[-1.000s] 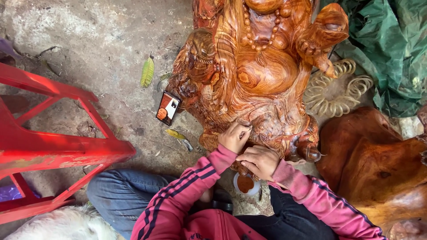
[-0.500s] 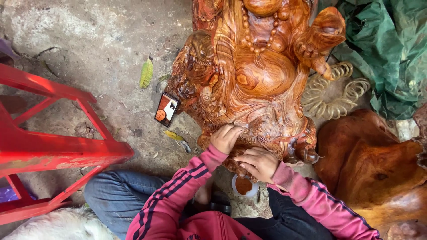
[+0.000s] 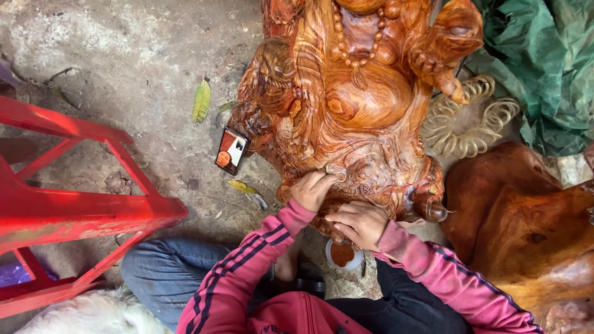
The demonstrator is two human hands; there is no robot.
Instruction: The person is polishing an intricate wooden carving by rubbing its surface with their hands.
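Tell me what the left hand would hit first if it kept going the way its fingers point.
The left hand points up the picture and already rests on the carved wooden statue, so it would press straight into the carving's lower folds. Nothing else seems to lie between them.

Pink jacket, dark-striped sleeves point(image 3: 247, 266); blue jeans point(image 3: 167, 278); bare hands.

The floor point(image 3: 124, 55) was rough grey concrete, stained and littered with leaves. A red plastic stool point(image 3: 68, 210) stood left; a green tarpaulin point(image 3: 544, 68) lay crumpled far right.
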